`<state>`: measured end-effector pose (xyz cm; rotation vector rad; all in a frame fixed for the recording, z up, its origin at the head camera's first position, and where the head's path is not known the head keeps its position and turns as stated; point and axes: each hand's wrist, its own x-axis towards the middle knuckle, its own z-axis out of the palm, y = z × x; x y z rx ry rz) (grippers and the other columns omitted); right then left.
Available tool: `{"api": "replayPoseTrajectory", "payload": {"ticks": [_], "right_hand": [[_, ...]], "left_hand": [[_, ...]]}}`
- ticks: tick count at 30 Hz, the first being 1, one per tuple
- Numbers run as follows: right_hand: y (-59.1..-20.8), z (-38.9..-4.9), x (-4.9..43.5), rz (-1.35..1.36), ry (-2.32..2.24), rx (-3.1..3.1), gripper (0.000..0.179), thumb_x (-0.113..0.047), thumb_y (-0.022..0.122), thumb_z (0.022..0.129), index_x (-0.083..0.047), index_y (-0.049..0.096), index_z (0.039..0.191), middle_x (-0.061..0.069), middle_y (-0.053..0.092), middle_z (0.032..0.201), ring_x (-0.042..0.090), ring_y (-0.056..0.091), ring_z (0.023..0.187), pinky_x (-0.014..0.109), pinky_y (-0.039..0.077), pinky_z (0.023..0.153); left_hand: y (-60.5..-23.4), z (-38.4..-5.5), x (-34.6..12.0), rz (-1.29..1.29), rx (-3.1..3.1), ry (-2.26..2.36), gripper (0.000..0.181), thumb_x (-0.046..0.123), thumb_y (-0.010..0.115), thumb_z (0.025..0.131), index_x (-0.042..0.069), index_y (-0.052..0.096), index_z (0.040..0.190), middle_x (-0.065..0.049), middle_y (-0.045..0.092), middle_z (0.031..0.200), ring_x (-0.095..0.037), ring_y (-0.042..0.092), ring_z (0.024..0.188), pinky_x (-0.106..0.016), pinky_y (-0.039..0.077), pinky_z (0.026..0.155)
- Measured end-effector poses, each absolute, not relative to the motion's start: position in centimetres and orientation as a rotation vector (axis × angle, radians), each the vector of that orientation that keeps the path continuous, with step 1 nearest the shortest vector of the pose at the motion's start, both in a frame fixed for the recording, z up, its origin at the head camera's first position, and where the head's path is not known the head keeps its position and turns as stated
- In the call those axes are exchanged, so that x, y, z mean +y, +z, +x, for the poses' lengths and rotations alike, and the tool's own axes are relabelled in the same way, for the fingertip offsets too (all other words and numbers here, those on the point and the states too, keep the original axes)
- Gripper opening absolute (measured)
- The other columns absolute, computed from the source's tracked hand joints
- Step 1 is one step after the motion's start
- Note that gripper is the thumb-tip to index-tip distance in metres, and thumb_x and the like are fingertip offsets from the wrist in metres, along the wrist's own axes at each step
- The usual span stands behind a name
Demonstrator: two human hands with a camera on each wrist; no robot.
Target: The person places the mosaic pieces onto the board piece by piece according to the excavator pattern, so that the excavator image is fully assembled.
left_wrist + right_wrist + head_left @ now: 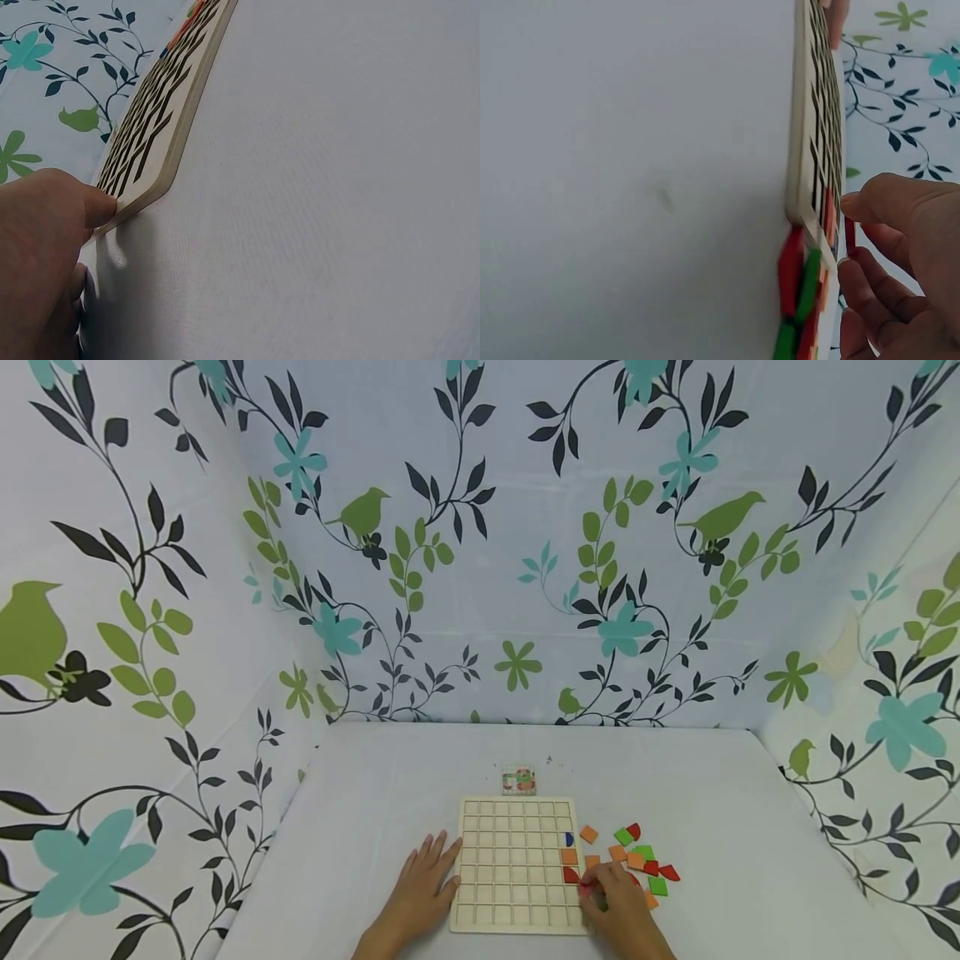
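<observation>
Three pieces in the rightmost column of the wooden grid board point(512, 862): a blue half-round piece point(569, 839), an orange square point(569, 856) and, nearest the board's near edge, a red quarter-round piece point(571, 875). At the board's left edge, left hand point(422, 889) with fingers spread and thumb against the rim, apparently as a brace. At the board's right edge, right hand point(621, 906) with thumb and fingers pinching a small red piece point(850, 238); full outline impossible to tell behind the fingers. Right of the board, on the white surface point(375, 785), a loose scatter of green squares point(657, 886), orange squares point(588, 834) and red pieces point(669, 872). Just beyond the board's far edge, a small patterned card point(518, 781).

Likeliest mishap: a slip of the small red piece into the scatter right of the board, for want of much to grip. Also possible: a knock to the red quarter-round piece from fingers so close beside; or a skid of the whole board, from a push at its right edge against too light a brace
</observation>
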<state>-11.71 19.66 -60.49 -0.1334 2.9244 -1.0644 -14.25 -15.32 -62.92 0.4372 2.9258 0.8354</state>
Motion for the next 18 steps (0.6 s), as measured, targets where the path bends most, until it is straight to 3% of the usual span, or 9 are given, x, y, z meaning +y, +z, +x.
{"api": "replayPoseTrajectory", "payload": {"ticks": [3, 9, 18], "right_hand": [[-61.2, -11.4, 19.0, -0.206, -1.022, 2.967, 0.024, -0.014, 0.084, 0.088, -0.027, 0.066, 0.096, -0.010, 0.055, 0.098, 0.007, 0.048, 0.088, 0.024, 0.051, 0.078], [-62.2, -11.0, 18.7, -0.413, -0.904, 3.122, 0.030, -0.015, 0.091, 0.081, -0.028, 0.066, 0.091, -0.016, 0.056, 0.098, 0.001, 0.051, 0.087, 0.028, 0.057, 0.079], [-61.7, -11.2, 19.0, -0.427, -0.952, 3.014, 0.019, -0.013, 0.085, 0.089, -0.023, 0.070, 0.097, -0.012, 0.055, 0.099, 0.001, 0.043, 0.084, 0.023, 0.048, 0.071]], "left_hand": [[-62.9, -14.2, -15.4, 0.436, 2.929, 0.828, 0.058, 0.033, 0.056, 0.108, 0.016, 0.044, 0.162, -0.020, 0.032, 0.170, -0.047, 0.024, 0.159, -0.072, 0.018, 0.124], [-62.7, -14.1, -15.3, 0.417, 2.918, 0.825, 0.058, 0.033, 0.056, 0.108, 0.015, 0.044, 0.162, -0.020, 0.032, 0.171, -0.046, 0.024, 0.159, -0.072, 0.018, 0.124], [-62.7, -14.2, -15.2, 0.418, 2.918, 0.833, 0.057, 0.033, 0.056, 0.108, 0.016, 0.043, 0.162, -0.019, 0.031, 0.171, -0.046, 0.023, 0.159, -0.071, 0.018, 0.125]]}}
